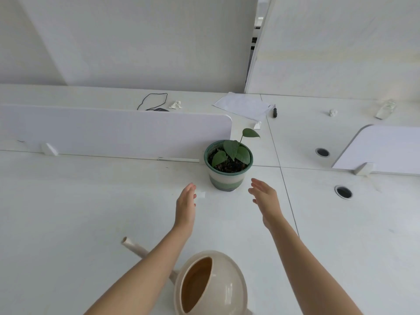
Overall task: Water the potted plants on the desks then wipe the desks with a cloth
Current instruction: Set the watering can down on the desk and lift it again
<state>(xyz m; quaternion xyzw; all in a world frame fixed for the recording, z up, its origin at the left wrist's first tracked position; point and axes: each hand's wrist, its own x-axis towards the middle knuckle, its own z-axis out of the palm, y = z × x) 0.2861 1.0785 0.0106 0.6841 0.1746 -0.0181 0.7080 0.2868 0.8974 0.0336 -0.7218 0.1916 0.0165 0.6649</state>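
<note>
A small green-leaved plant in a green and white striped pot (228, 176) stands on the white desk (79, 212) beside the end of a low divider. My left hand (186, 204) and my right hand (266, 201) reach toward the pot from either side, fingers straight, both a little short of it and holding nothing. A beige watering can (218, 285) stands on the desk near me between my forearms, its spout (134, 246) pointing left. No cloth is in view.
A low white divider (113, 130) runs left of the pot, another (386, 151) at right. Beyond lie papers (243, 105), a screwdriver (275, 111), crumpled tissues (176, 105), a black cable (154, 101). Two cable holes (343, 192) sit at right.
</note>
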